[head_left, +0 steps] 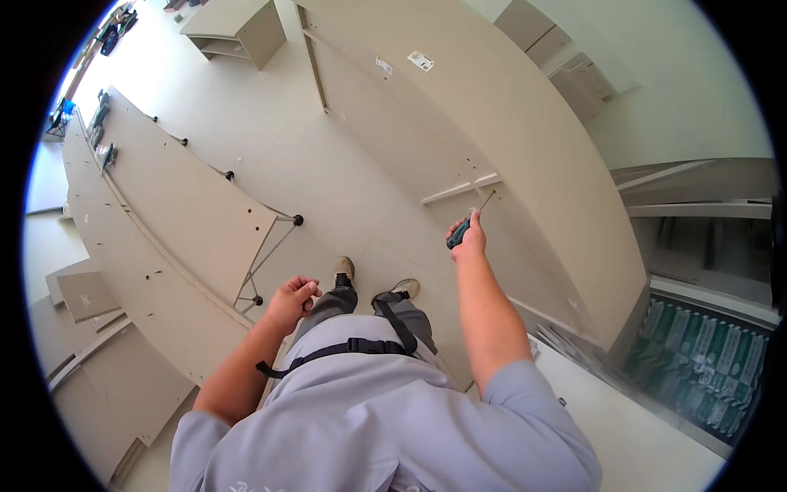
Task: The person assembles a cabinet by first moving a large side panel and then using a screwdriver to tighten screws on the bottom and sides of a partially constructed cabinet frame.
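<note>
My right hand (473, 239) grips a screwdriver (457, 235) by its dark green handle. Its thin shaft points up and to the right, and the tip meets or nearly meets the inner face of a large beige cabinet (525, 246), close to a small fitting and a pale cross strip (461, 189). In front of my waist, to the left, my left hand (294, 302) is closed with its fingers curled in. Anything inside those fingers is hidden.
At left stands a long beige panel table (188, 189) on thin metal legs with black wheels, with tools (106, 156) at its far end. A small beige cabinet (234, 33) stands on the floor ahead. Green-and-white wrapped packs (697, 353) fill a rack at right.
</note>
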A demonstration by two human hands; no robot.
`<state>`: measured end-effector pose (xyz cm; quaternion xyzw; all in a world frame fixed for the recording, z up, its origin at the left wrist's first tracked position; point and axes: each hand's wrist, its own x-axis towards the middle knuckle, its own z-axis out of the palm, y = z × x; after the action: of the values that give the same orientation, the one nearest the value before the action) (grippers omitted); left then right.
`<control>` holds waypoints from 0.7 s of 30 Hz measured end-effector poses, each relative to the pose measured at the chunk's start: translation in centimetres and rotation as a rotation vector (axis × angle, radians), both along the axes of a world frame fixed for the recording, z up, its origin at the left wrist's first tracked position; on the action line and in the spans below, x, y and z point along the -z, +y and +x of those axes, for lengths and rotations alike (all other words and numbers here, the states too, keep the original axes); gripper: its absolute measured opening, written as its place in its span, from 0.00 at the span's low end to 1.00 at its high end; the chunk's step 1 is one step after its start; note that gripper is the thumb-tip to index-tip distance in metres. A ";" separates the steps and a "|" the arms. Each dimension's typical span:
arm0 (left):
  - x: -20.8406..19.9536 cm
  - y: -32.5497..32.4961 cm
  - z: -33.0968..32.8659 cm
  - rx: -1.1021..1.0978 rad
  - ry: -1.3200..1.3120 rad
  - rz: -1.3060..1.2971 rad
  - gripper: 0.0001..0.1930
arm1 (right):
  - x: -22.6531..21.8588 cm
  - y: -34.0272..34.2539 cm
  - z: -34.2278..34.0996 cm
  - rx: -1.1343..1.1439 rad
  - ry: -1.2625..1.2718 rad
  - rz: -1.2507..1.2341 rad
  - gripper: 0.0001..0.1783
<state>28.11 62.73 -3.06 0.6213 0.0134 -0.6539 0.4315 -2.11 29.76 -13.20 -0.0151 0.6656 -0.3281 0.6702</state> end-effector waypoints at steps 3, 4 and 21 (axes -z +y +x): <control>0.0 0.7 0.1 -0.013 0.009 0.008 0.13 | -0.3 0.0 0.7 -0.049 0.172 0.021 0.31; -0.1 1.0 0.2 -0.029 0.013 0.009 0.14 | -0.9 0.2 1.1 -0.041 0.114 0.011 0.31; 0.2 -5.5 -1.1 0.074 0.146 -0.177 0.18 | -10.2 15.2 -0.5 -1.400 0.269 -0.417 0.29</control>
<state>26.98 57.19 -3.22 0.5316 -0.0360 -0.7113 0.4584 -2.61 44.95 -3.00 -0.6027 0.5004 0.0610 0.6185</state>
